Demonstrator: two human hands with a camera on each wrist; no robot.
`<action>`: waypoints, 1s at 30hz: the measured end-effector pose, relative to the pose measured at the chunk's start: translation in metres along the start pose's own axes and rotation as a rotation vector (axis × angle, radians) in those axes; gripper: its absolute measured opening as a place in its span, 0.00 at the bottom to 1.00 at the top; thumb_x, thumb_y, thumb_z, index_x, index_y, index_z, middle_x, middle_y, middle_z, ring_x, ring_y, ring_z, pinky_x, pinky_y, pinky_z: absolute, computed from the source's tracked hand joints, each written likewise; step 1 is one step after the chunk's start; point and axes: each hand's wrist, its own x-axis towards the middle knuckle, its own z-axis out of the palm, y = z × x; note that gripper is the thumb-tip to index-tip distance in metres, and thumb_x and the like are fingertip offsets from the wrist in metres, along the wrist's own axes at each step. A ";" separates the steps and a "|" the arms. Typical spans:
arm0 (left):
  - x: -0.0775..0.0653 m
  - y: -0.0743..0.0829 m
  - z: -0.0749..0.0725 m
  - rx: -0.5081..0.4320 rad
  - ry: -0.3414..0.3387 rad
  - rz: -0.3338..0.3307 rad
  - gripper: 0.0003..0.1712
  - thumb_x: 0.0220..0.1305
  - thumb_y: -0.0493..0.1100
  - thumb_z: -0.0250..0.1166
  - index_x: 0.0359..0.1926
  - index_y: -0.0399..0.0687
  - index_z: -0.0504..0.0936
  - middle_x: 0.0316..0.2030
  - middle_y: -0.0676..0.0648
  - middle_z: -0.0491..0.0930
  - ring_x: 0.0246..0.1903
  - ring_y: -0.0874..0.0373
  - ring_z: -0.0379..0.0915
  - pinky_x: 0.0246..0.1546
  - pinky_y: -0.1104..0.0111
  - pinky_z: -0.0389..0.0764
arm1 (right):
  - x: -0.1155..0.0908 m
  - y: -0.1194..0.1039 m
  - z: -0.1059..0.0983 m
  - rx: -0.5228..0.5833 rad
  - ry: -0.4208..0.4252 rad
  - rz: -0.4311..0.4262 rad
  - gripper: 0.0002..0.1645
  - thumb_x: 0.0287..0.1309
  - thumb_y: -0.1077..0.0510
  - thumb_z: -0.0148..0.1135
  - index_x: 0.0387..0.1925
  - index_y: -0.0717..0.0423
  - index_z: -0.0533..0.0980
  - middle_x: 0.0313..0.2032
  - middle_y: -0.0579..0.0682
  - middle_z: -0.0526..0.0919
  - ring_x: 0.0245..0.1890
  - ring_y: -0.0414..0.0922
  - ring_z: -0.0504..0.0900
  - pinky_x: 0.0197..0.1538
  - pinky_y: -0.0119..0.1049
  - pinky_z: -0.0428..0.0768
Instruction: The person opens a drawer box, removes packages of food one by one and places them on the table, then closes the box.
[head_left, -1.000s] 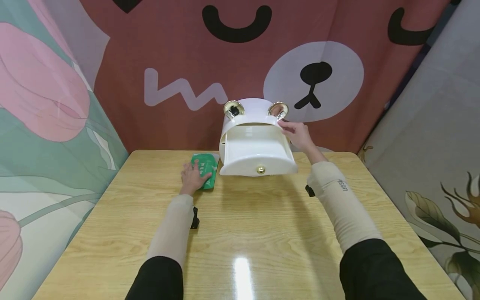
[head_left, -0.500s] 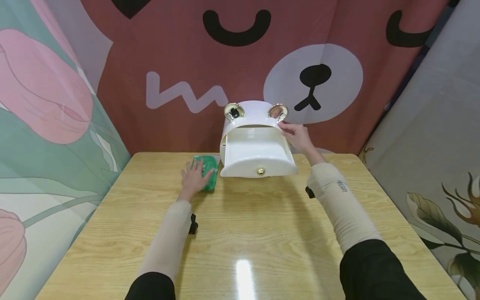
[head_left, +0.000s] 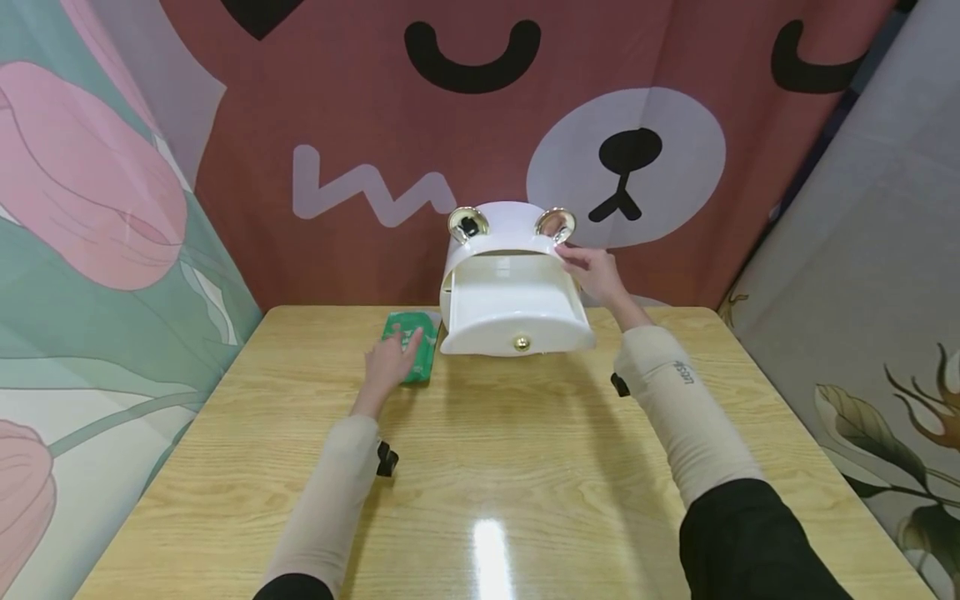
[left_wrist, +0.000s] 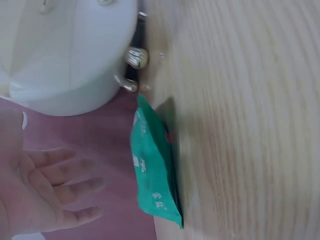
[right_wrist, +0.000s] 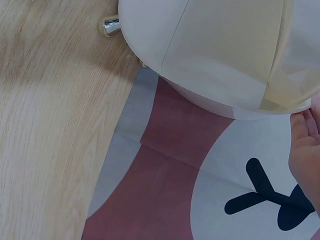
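Observation:
A white storage box (head_left: 510, 221) with two gold-rimmed ears stands at the back of the table, its white drawer (head_left: 517, 292) pulled out toward me and a gold knob (head_left: 521, 342) on the front. My right hand (head_left: 596, 271) pinches the upper right edge of the box below the ear; in the right wrist view its fingers (right_wrist: 300, 127) lie against the rim. Left of the box lies a green packet (left_wrist: 151, 165) with white print. My left hand (head_left: 388, 362) hovers by the packet, fingers loosely extended and apart from it in the left wrist view.
The wooden table (head_left: 480, 450) ends at a back edge right behind the box. A curtain with a bear print (head_left: 375, 100) hangs behind it, and patterned cloths hang at both sides. Short gold feet (right_wrist: 110, 26) carry the box.
My left hand has drawn back slightly toward me from over the green packet, and its fingers have shifted. The right hand, box and drawer stay in place.

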 end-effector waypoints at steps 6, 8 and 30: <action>-0.011 0.006 -0.005 -0.148 0.008 0.014 0.34 0.67 0.60 0.38 0.47 0.34 0.76 0.45 0.35 0.75 0.46 0.39 0.70 0.45 0.51 0.69 | 0.000 -0.002 0.000 0.015 0.004 0.010 0.19 0.56 0.67 0.55 0.52 0.63 0.71 0.54 0.57 0.71 0.52 0.52 0.72 0.48 0.40 0.73; -0.013 0.007 -0.006 -0.173 0.014 0.019 0.34 0.67 0.59 0.38 0.42 0.35 0.78 0.41 0.36 0.77 0.42 0.41 0.72 0.41 0.53 0.70 | 0.000 -0.002 0.000 0.020 0.006 0.018 0.19 0.56 0.67 0.55 0.52 0.62 0.72 0.54 0.57 0.71 0.52 0.52 0.72 0.48 0.40 0.73; -0.050 0.043 -0.009 -0.729 -0.221 -0.086 0.42 0.68 0.61 0.31 0.39 0.28 0.79 0.30 0.36 0.81 0.28 0.48 0.80 0.28 0.63 0.76 | 0.000 0.001 0.001 0.010 0.009 -0.002 0.19 0.57 0.66 0.55 0.52 0.63 0.71 0.53 0.57 0.71 0.51 0.52 0.72 0.48 0.40 0.73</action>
